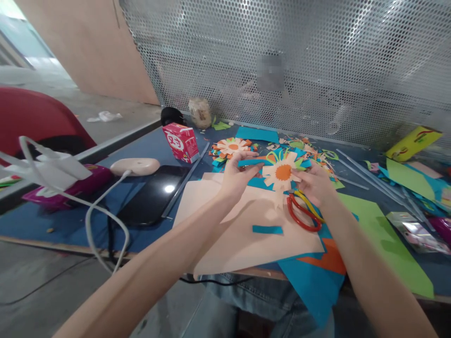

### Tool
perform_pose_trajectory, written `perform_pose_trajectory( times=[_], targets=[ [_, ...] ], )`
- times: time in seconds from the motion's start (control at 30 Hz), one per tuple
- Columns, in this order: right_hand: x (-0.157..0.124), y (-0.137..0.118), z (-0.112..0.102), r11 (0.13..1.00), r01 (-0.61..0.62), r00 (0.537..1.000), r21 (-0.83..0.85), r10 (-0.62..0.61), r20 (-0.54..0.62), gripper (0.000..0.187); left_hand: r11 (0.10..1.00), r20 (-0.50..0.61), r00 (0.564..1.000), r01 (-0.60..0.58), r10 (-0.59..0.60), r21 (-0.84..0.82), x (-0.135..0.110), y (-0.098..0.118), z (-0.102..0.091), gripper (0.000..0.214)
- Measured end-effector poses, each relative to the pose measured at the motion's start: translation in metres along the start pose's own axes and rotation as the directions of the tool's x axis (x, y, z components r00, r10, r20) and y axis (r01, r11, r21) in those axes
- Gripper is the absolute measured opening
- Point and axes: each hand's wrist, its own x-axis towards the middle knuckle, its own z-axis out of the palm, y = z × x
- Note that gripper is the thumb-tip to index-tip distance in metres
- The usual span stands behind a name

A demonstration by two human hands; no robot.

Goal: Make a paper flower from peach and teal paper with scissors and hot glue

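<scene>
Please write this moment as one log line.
left hand: holds teal strip | right hand: holds paper flower | red-yellow loops: below right hand

One head-worn camera looks forward and down, close over the left hand (240, 176) and right hand (316, 185) above the tabletop (151, 143), facing the perforated metal screen (317, 70) behind.
</scene>
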Motion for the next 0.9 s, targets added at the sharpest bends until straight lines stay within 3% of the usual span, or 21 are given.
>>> perform_pose_trajectory(
  times=[0.47,0.9],
  targets=[
    [-0.0022,-0.0047,0.0047,1.000,-0.021,0.999,0.013,0.021,-0.038,0.041,0.999,-0.001,0.999,0.037,-0.037,-0.035,-0.0044,0.0038,0.0043,0.032],
    [-0.0022,-0.0030,0.0031,0.999,0.023,1.000,0.029,-0.023,-0.008,0.032,0.987,0.031,0.996,0.093,-0.089,-0.135,-0.0064,0.0085,0.0071,0.032]
  ],
)
